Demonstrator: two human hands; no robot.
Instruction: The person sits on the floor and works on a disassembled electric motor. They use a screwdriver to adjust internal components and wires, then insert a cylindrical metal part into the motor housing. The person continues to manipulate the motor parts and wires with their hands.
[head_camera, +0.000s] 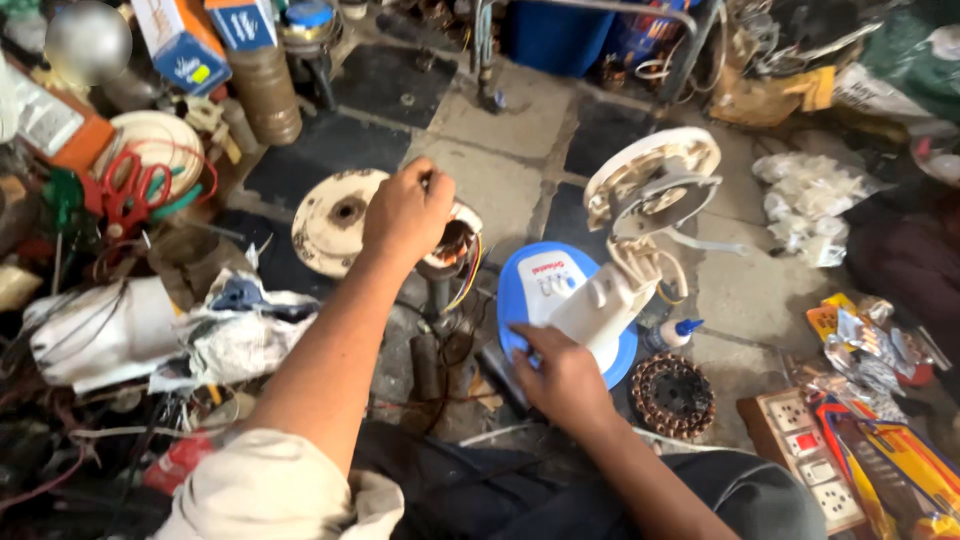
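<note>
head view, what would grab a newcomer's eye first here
Dead centre, the left hand grips the top of a motor with copper windings beside a worn cream disc. Just right of it, the right hand rests on the blue and white fan base, whose white neck rises to a round white housing. Red-handled scissors stand out in the clutter at far left.
</note>
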